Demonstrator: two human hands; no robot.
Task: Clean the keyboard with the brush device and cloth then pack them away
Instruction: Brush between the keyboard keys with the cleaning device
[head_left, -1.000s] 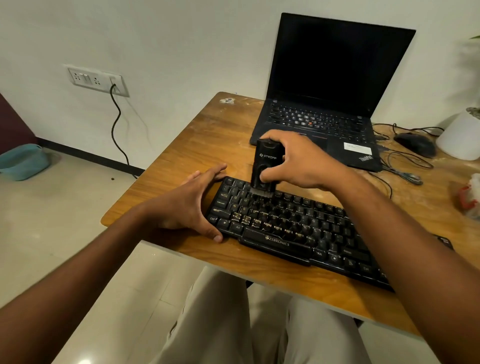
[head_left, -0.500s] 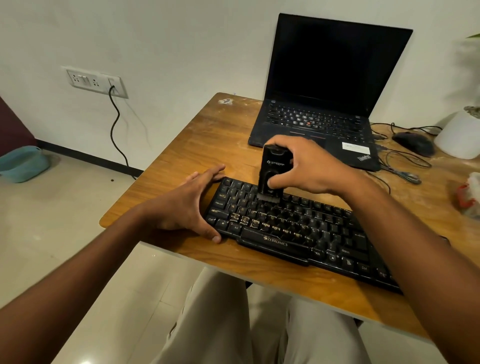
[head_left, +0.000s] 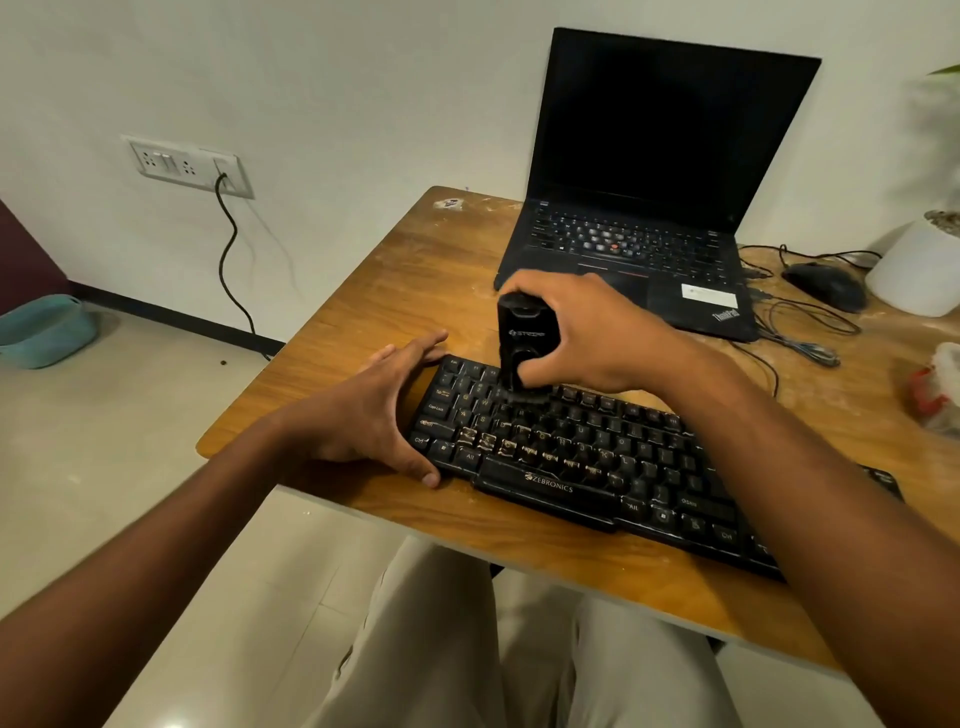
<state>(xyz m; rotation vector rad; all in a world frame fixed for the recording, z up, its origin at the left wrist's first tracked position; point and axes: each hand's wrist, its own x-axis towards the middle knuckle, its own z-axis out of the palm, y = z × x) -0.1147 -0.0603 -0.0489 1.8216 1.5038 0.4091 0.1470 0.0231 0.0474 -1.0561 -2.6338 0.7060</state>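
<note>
A black, dusty keyboard (head_left: 582, 457) lies slanted on the wooden table (head_left: 415, 291). My right hand (head_left: 592, 332) grips a black brush device (head_left: 524, 338) upright, its bristles down on the upper-left key rows. My left hand (head_left: 374, 410) rests on the table against the keyboard's left end, fingers straight along its edge and thumb at the front corner. No cloth is visible.
An open black laptop (head_left: 649, 171) stands behind the keyboard. A black mouse (head_left: 826, 283) and tangled cables (head_left: 800, 332) lie to the right, with a white pot (head_left: 919, 270) and a red-and-white packet (head_left: 935, 395) at the right edge. My lap is below the table's front edge.
The brush device in my right hand has moved slightly right and then back left across the upper-left keys. My left hand stays at the keyboard's left end.
</note>
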